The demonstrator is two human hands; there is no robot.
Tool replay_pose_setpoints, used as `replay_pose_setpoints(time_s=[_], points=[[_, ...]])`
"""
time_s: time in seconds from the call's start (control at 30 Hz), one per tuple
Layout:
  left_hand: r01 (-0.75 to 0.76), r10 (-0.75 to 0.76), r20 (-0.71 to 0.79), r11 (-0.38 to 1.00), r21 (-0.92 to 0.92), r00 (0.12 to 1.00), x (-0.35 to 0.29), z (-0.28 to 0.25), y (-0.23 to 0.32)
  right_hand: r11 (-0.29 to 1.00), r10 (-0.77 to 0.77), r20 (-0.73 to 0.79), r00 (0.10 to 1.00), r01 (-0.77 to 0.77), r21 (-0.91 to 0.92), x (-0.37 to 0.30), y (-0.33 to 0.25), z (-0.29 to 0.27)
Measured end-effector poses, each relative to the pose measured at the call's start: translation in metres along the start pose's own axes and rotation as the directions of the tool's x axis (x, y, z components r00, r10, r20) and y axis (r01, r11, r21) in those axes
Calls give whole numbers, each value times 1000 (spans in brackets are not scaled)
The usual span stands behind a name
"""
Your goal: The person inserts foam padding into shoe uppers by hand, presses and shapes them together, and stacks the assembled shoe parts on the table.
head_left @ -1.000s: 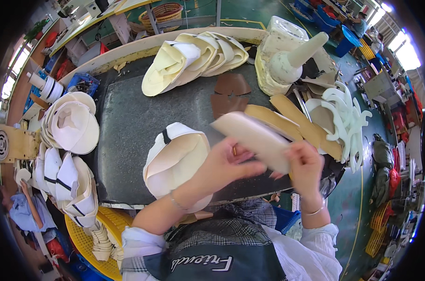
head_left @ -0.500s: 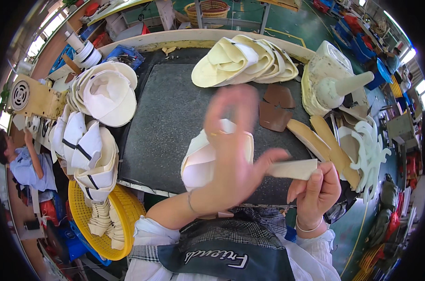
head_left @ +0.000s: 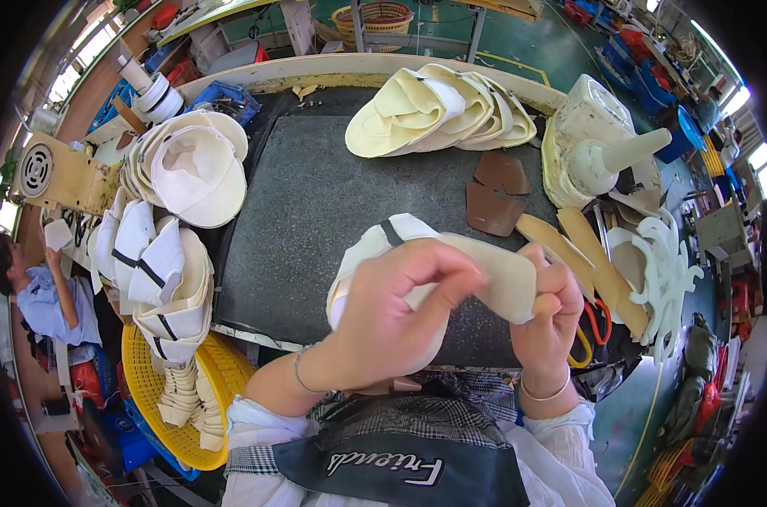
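A flat, curved cream stiffener piece (head_left: 502, 275) is stretched between my hands above the near side of the black work surface. My right hand (head_left: 551, 317) pinches its right end between thumb and fingers. My left hand (head_left: 400, 308) is closed, with thumb and fingertips together at the piece's left part; the fingers cover the exact grip. Under and behind the left hand lies a white shoe upper (head_left: 373, 239) with a short black strip on it, largely hidden by that hand. Beside my right wrist sit scissors (head_left: 601, 323) with red and yellow handles.
Cream uppers (head_left: 400, 114) overlap at the far edge; more uppers (head_left: 199, 177) are stacked left. A yellow basket (head_left: 147, 384) stands lower left. Brown pieces (head_left: 495, 211), tan strips (head_left: 599, 253) and a white post-topped machine (head_left: 599, 156) are right. Another person (head_left: 54, 287) works far left.
My right hand has shifted left and up, turning the stiffener piece to show its broad face. My left hand has come down and closed at it. The scissors and the upper's black strip are now visible.
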State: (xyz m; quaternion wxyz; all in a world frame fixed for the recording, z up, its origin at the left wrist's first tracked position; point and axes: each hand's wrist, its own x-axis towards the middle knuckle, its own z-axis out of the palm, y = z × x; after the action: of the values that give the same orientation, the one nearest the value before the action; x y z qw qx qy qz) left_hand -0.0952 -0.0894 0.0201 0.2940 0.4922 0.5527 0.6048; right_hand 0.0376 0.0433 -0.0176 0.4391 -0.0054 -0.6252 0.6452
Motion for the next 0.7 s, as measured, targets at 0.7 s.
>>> replay_pose_setpoints(time_s=[0.7], points=[[-223, 44, -562, 941, -254, 826, -4, -50, -14, 602, 685, 572, 451, -793, -96, -10, -9, -62]])
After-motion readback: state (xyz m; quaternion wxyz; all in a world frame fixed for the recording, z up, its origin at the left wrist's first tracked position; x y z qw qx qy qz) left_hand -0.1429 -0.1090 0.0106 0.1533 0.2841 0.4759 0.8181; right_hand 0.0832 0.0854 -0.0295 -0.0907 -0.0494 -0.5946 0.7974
